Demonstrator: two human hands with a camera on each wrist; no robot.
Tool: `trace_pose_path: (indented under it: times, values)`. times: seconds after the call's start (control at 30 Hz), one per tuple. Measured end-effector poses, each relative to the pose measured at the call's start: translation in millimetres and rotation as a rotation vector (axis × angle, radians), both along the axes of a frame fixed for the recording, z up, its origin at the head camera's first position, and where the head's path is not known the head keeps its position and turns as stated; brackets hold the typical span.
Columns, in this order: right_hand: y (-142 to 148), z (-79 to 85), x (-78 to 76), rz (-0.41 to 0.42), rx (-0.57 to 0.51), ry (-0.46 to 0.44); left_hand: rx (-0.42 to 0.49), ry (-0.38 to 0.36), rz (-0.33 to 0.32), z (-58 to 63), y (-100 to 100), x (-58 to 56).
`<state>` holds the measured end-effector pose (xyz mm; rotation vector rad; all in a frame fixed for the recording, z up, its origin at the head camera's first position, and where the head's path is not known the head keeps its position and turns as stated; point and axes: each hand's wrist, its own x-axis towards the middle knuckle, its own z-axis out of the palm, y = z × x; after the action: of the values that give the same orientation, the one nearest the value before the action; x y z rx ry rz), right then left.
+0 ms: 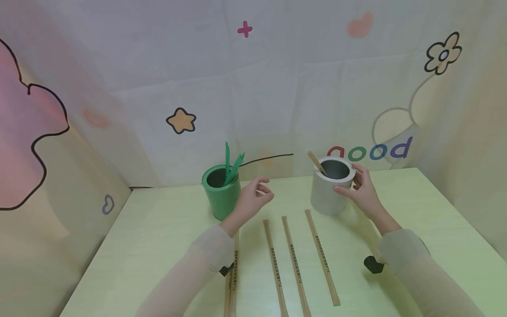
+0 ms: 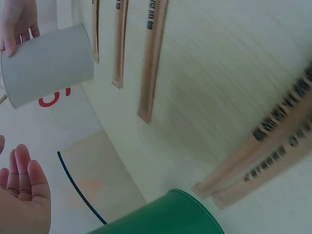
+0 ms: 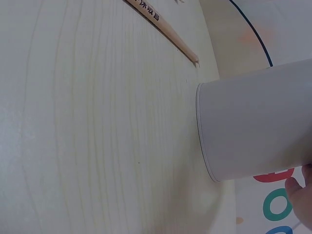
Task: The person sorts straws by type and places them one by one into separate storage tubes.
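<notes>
My right hand [image 1: 362,189] grips the white cylindrical cup [image 1: 328,198] at its right side, with the thumb in front and the fingers at the rim. One brown paper-wrapped straw [image 1: 317,163] leans inside that cup. Beside the green cup [image 1: 222,200], my left hand [image 1: 251,198] hovers with loosely bent fingers and holds nothing. Green-wrapped sticks [image 1: 233,169] poke up out of the green cup. In the left wrist view, the left hand [image 2: 27,195] shows its palm beyond the green cup [image 2: 165,214].
Several brown paper-wrapped straws with dark printing lie on the light wood table [image 1: 130,264], among them a straw [image 1: 322,257] in front of the white cup. Other straws [image 1: 233,273] lie partly under the left forearm. A printed cloth [image 1: 269,97] hangs behind the table.
</notes>
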<state>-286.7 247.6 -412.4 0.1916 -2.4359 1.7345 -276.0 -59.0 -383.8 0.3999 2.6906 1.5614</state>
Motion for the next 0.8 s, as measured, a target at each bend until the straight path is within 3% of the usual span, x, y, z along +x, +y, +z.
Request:
trace_pose_path:
  times: [0.4, 0.8]
  values:
    - [1, -2.1, -1.5, 0.001, 0.003, 0.008, -0.026, -0.024, 0.033, -13.2, -42, 9.2]
    - [1, -2.0, -2.0, 0.002, -0.009, 0.016, -0.069, -0.039, 0.054, -27.2, -73, 26.6]
